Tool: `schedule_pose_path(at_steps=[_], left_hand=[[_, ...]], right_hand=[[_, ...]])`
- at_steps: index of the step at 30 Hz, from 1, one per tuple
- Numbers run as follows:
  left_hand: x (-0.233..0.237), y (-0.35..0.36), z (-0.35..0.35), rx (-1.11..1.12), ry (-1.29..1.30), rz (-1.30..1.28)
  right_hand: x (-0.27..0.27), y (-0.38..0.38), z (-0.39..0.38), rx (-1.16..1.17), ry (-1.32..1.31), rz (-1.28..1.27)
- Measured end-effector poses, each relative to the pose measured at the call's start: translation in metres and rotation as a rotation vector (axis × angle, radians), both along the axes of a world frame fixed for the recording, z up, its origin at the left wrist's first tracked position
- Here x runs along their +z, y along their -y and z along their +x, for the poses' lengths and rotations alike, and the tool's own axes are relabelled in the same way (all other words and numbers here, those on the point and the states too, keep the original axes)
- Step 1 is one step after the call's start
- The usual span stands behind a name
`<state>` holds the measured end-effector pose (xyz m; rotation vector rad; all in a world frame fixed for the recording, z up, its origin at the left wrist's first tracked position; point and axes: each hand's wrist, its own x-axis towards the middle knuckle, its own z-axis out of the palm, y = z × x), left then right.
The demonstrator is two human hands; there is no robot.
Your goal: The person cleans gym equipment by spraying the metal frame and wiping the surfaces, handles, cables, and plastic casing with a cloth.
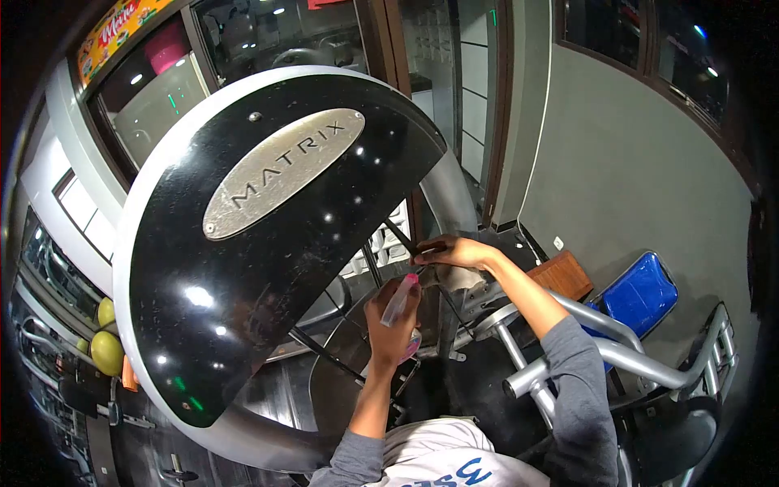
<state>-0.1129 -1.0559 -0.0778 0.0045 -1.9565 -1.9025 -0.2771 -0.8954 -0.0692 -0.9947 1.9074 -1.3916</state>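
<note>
My left hand [392, 318] is wrapped round a spray bottle [400, 302] with a translucent head and a pink nozzle. Part of its pink-tinted body shows below my palm. Farther forward and to the right, my right hand [456, 252] has its fingers closed together at a slanting black rod [399, 235]. What lies between those fingertips I cannot tell. Both hands are beside the straight lower edge of a large rounded black panel [300, 235] with a silver rim. An oval metal plate [284, 174] on it reads MATRIX.
Silver machine tubes [641, 369] and a blue padded chair [641, 292] stand to the right, near a wooden box [561, 277]. Another dark rod [329, 355] slants below the panel. Yellow-green balls [107, 352] sit far left. A grey wall [649, 162] bounds the right side.
</note>
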Motion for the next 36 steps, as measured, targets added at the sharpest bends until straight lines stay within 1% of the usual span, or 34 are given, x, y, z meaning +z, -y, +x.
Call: schedule_pose_path(at_steps=[1, 2, 3, 4, 6, 8, 10, 13, 15, 17, 19, 20, 21, 23, 24, 26, 27, 28, 29, 30, 32, 34, 35, 36], left_hand=[[-0.001, 0.0, -0.002, 0.024, -0.021, -0.057], [-0.003, 0.0, -0.005, 0.034, -0.015, -0.05], [-0.005, 0.001, -0.009, 0.127, -0.053, -0.161], [-0.007, 0.001, -0.012, 0.219, -0.083, -0.274], [0.013, -0.006, -0.007, 0.244, -0.087, -0.296], [0.023, -0.013, -0.005, 0.278, -0.125, -0.317], [0.024, -0.017, -0.01, 0.307, -0.094, -0.353], [0.028, -0.025, -0.013, 0.431, -0.026, -0.496], [0.028, -0.026, -0.017, 0.45, -0.004, -0.518], [0.027, -0.027, -0.018, 0.47, 0.017, -0.532], [0.03, -0.029, -0.018, 0.447, 0.132, -0.495], [0.029, -0.029, -0.018, 0.453, 0.135, -0.495], [0.029, -0.029, -0.019, 0.463, 0.107, -0.51], [0.027, -0.029, -0.021, 0.476, 0.082, -0.528], [0.025, -0.028, -0.021, 0.47, 0.058, -0.536], [0.022, -0.025, -0.02, 0.466, 0.035, -0.546], [0.019, -0.023, -0.019, 0.444, 0.067, -0.479], [0.018, -0.021, -0.017, 0.42, 0.099, -0.413], [0.017, -0.019, -0.016, 0.421, 0.099, -0.416], [0.016, -0.017, -0.015, 0.432, 0.091, -0.376], [0.012, -0.012, -0.015, 0.444, 0.083, -0.335], [0.005, -0.005, -0.015, 0.441, 0.004, -0.296], [0.007, -0.003, -0.012, 0.442, 0.004, -0.296], [0.009, -0.003, -0.009, 0.422, 0.044, -0.234]], right_hand=[[0.002, 0.001, 0.0, -0.038, -0.185, 0.071], [0.005, 0.001, 0.001, -0.073, -0.37, 0.143], [0.006, 0.004, 0.001, -0.068, -0.428, 0.154], [-0.005, 0.004, -0.001, -0.054, -0.416, 0.157], [-0.032, 0.005, -0.004, -0.223, -0.631, 0.019], [-0.03, 0.005, 0.007, -0.223, -0.56, 0.002], [-0.032, 0.008, 0.014, -0.337, -0.55, -0.054], [-0.034, 0.012, 0.015, -0.319, -0.525, -0.057], [-0.037, 0.013, 0.014, -0.317, -0.494, -0.074], [-0.036, 0.012, 0.014, -0.285, -0.523, -0.086], [-0.031, 0.01, 0.019, -0.286, -0.492, -0.111], [-0.031, 0.01, 0.02, -0.295, -0.467, -0.136], [-0.033, 0.01, 0.019, -0.291, -0.465, -0.14], [-0.039, 0.009, 0.016, -0.321, -0.594, -0.125], [-0.039, 0.008, 0.015, -0.32, -0.591, -0.126], [-0.037, 0.008, 0.012, -0.241, -0.388, -0.124], [-0.032, 0.006, 0.013, -0.238, -0.387, -0.126], [-0.02, 0.003, 0.016, -0.236, -0.316, -0.063], [-0.013, 0.001, 0.016, -0.234, -0.246, 0.0], [-0.017, 0.0, 0.01, -0.234, -0.247, -0.002], [-0.028, 0.0, -0.003, -0.169, -0.096, -0.37], [-0.008, 0.0, 0.005, -0.149, -0.072, -0.321], [-0.004, 0.001, 0.007, -0.132, -0.033, -0.38], [0.0, 0.003, 0.009, -0.116, 0.007, -0.438]])
